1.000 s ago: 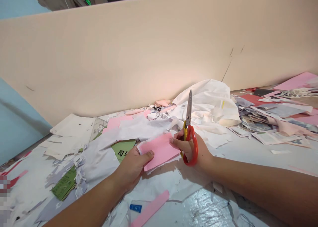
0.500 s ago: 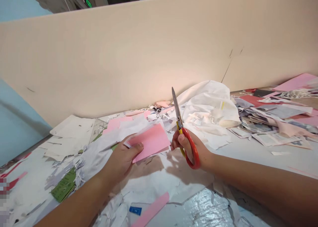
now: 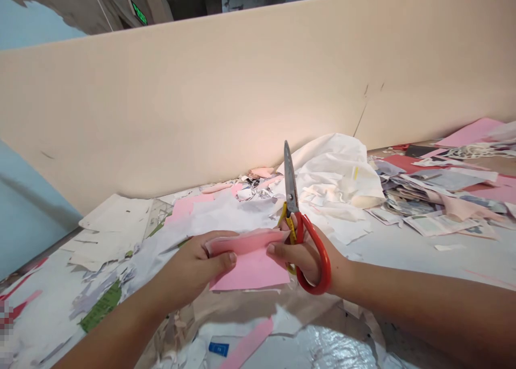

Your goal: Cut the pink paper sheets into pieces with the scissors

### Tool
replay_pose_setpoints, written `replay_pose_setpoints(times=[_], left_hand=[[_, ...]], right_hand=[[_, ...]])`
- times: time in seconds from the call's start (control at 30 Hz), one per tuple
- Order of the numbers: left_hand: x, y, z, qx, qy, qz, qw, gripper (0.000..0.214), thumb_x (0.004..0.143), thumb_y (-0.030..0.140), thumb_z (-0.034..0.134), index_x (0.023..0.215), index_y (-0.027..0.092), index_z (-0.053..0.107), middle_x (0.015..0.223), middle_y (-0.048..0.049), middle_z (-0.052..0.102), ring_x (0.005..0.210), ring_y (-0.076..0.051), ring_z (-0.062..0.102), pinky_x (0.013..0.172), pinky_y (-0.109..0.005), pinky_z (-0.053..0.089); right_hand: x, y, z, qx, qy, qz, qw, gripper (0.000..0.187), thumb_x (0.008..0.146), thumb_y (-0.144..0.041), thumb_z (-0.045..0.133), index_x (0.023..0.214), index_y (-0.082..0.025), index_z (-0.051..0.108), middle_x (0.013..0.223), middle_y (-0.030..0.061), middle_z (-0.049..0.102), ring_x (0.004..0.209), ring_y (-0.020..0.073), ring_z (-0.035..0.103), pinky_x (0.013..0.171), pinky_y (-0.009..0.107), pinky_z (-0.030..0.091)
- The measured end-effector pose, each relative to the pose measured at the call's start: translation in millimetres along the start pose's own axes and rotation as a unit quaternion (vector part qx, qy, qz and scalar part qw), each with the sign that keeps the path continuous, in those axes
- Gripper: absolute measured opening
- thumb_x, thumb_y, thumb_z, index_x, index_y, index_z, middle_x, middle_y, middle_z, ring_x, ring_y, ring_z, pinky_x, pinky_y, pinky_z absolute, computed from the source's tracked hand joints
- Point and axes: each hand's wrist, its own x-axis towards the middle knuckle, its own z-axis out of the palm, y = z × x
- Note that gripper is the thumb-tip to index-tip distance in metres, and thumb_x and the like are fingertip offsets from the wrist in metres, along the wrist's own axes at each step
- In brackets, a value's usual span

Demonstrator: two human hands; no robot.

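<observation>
Both hands hold a piece of pink paper (image 3: 256,272), folded over along its top, with a whitish layer showing at the edge. My left hand (image 3: 205,261) grips its left end, thumb on top. At the right end, my right hand (image 3: 300,250) pinches the paper between thumb and fingers. The same right hand carries scissors (image 3: 291,189) with red and yellow handles, looped round the hand. Their blades point upward, together, and touch no paper. Beneath the hands lie crumpled white paper and scraps.
A beige panel (image 3: 193,105) stands behind the work surface. Crumpled white sheeting (image 3: 334,164) lies against it. Layered paper scraps (image 3: 427,197) are heaped at right. A green piece (image 3: 100,307), a pink strip (image 3: 248,345) and a small blue label (image 3: 218,349) lie nearer me.
My right hand has taken hold of the paper's right end while keeping the scissors. The paper, flat before, is now folded over at the top and sits slightly lower.
</observation>
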Motion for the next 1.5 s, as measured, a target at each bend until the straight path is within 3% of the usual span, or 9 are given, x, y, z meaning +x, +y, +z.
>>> replay_pose_setpoints(times=[0.2, 0.3, 0.5, 0.77, 0.93, 1.03, 1.2, 1.33, 1.5], left_hand=[[8.0, -8.4, 8.2, -0.114, -0.003, -0.039, 0.993, 0.029, 0.072, 0.023, 0.057, 0.101, 0.023, 0.061, 0.064, 0.0022, 0.056, 0.059, -0.010, 0.049, 0.057, -0.021, 0.038], [11.2, -9.4, 10.8, -0.181, -0.008, -0.071, 0.981, 0.028, 0.071, 0.020, 0.057, 0.098, 0.019, 0.062, 0.067, -0.0007, 0.059, 0.056, -0.011, 0.052, 0.051, -0.021, 0.039], [13.6, -11.2, 1.1, -0.192, 0.020, -0.104, 0.976, 0.026, 0.069, 0.016, 0.059, 0.095, 0.016, 0.060, 0.069, -0.0029, 0.062, 0.057, -0.013, 0.059, 0.046, -0.019, 0.038], [17.1, -12.6, -12.7, -0.188, 0.088, -0.102, 0.973, 0.023, 0.068, 0.014, 0.060, 0.090, 0.016, 0.058, 0.066, -0.0008, 0.060, 0.057, -0.013, 0.059, 0.044, -0.019, 0.040], [17.0, -10.4, -19.0, -0.194, 0.096, -0.076, 0.973, 0.017, 0.067, 0.015, 0.061, 0.084, 0.016, 0.060, 0.062, 0.0013, 0.058, 0.053, -0.011, 0.057, 0.047, -0.020, 0.042], [14.4, -8.0, -23.3, -0.191, 0.090, -0.064, 0.975, 0.018, 0.068, 0.018, 0.062, 0.086, 0.018, 0.059, 0.063, 0.0008, 0.059, 0.055, -0.012, 0.059, 0.047, -0.019, 0.043], [12.0, -5.7, -30.1, -0.196, 0.115, -0.038, 0.973, 0.023, 0.067, 0.016, 0.063, 0.089, 0.018, 0.057, 0.068, -0.0003, 0.062, 0.056, -0.013, 0.060, 0.047, -0.020, 0.045], [12.2, -5.2, -32.7, -0.207, 0.112, -0.014, 0.972, 0.016, 0.068, 0.017, 0.062, 0.084, 0.018, 0.058, 0.067, 0.0008, 0.061, 0.055, -0.011, 0.059, 0.047, -0.019, 0.045], [11.2, 1.7, -32.7, -0.221, 0.140, -0.006, 0.965, 0.017, 0.063, 0.014, 0.067, 0.077, 0.015, 0.059, 0.061, 0.0011, 0.060, 0.051, -0.011, 0.058, 0.040, -0.017, 0.044]], right_hand=[[1.4, 2.2, 5.9, 0.018, 0.123, 0.059, 0.990, 0.025, 0.063, -0.020, 0.058, 0.062, -0.021, 0.032, 0.043, -0.0093, 0.039, 0.042, 0.0081, 0.039, 0.042, 0.021, 0.032], [2.9, 11.1, 5.8, 0.023, 0.133, 0.043, 0.990, 0.021, 0.068, -0.025, 0.056, 0.067, -0.021, 0.036, 0.046, -0.0083, 0.044, 0.044, 0.0091, 0.043, 0.043, 0.022, 0.035], [7.4, 24.5, 1.8, 0.075, 0.134, -0.023, 0.988, 0.023, 0.068, -0.031, 0.061, 0.068, -0.019, 0.040, 0.061, -0.0039, 0.052, 0.058, 0.0117, 0.054, 0.054, 0.026, 0.045], [10.3, 32.5, -9.4, 0.096, 0.130, -0.074, 0.984, 0.039, 0.077, -0.054, 0.043, 0.068, -0.017, 0.049, 0.064, 0.0015, 0.057, 0.047, 0.0089, 0.048, 0.046, 0.023, 0.039], [14.4, 31.5, -12.3, 0.020, 0.066, -0.091, 0.993, 0.040, 0.076, -0.051, 0.047, 0.060, -0.014, 0.052, 0.074, 0.0050, 0.057, 0.052, 0.0097, 0.050, 0.052, 0.025, 0.044], [13.9, 28.5, -11.1, 0.069, 0.016, -0.051, 0.996, 0.028, 0.072, -0.041, 0.058, 0.081, -0.015, 0.052, 0.075, 0.0042, 0.058, 0.065, 0.0151, 0.056, 0.061, 0.030, 0.046], [6.3, 18.5, -2.4, 0.167, -0.083, -0.019, 0.982, 0.038, 0.059, -0.020, 0.069, 0.091, -0.020, 0.049, 0.092, 0.0034, 0.056, 0.089, 0.0180, 0.055, 0.071, 0.032, 0.046], [5.1, 17.8, 2.8, 0.193, -0.093, 0.006, 0.977, 0.030, 0.065, -0.018, 0.064, 0.091, -0.019, 0.047, 0.081, -0.0006, 0.055, 0.078, 0.0116, 0.054, 0.072, 0.029, 0.043], [5.0, 18.0, -3.9, 0.132, -0.082, 0.055, 0.986, 0.031, 0.068, -0.030, 0.062, 0.092, -0.019, 0.045, 0.064, -0.0051, 0.044, 0.059, 0.0078, 0.041, 0.055, 0.022, 0.036]])
